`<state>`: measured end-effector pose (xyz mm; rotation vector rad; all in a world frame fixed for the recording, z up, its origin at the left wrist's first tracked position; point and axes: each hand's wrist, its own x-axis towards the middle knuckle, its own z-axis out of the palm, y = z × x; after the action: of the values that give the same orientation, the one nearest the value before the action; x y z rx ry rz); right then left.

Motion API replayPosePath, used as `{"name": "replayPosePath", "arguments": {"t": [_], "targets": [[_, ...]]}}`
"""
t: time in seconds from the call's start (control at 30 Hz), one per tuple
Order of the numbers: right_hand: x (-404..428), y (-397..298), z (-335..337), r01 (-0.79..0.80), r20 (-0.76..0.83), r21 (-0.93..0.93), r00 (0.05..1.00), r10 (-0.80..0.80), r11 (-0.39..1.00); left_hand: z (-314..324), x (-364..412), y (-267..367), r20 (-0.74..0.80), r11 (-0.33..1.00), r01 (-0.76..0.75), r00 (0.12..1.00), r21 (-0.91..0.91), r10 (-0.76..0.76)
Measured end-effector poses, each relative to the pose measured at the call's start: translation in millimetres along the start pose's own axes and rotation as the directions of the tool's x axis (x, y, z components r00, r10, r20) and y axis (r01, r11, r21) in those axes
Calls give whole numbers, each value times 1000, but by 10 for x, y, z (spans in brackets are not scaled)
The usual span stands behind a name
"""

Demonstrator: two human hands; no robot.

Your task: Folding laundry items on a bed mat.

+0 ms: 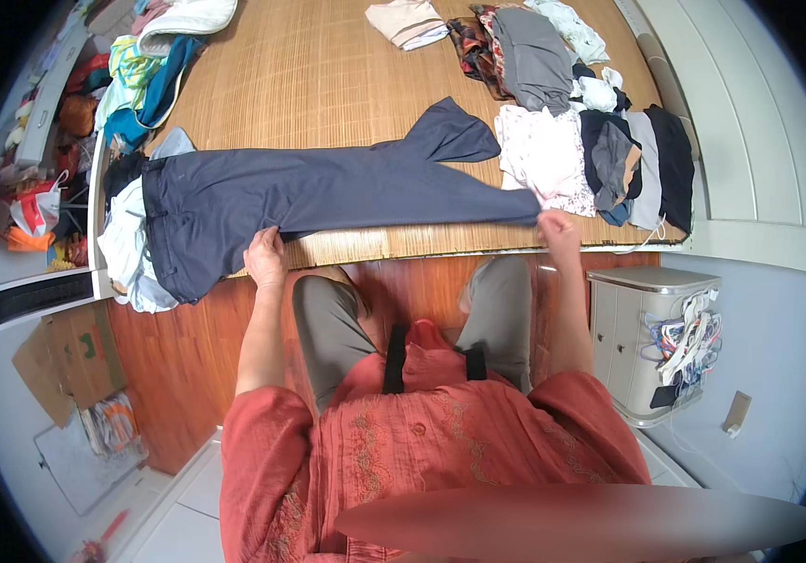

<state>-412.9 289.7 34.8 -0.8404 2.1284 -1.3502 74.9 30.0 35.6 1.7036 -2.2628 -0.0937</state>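
Note:
A pair of dark blue-grey trousers (290,186) lies lengthwise across the near part of a bamboo mat (290,77), waistband to the left, leg ends to the right. One leg end is bent away towards the far side. My left hand (266,259) grips the near edge of the trousers below the seat, fingers on the cloth. My right hand (559,229) pinches the hem of the nearer leg at its right end. Close by that hem lies a white garment with a small pink pattern (547,151). Pale blue clothes (128,246) lie beside and partly under the waistband.
Folded grey cloth (533,56) and dark garments (670,162) lie at the right. A beige folded cloth (406,21) is at the far side, a teal and green heap (142,84) at the far left. A cabinet (645,338) with hangers (687,338) stands at the right.

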Motion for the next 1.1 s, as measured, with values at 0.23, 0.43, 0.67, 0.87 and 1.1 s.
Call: {"name": "replayPosePath", "arguments": {"t": [0.23,0.43,0.67,0.87,1.1], "targets": [[-355,526,116,-369,201,105,917,344,923,-40,-183,86,268,997,67,962,-40,-54],[48,498,307,-474,150,-96,862,483,875,-176,-329,249,205,987,-34,976,-158,67],[269,476,658,-579,21,47,815,579,814,-173,-605,738,290,950,5,953,-311,90],[340,109,486,-266,171,287,959,224,920,-117,-718,1087,381,917,23,913,-397,143],[116,-228,110,20,274,375,953,-131,927,-93,-834,1036,367,884,-75,891,-462,268]]}}
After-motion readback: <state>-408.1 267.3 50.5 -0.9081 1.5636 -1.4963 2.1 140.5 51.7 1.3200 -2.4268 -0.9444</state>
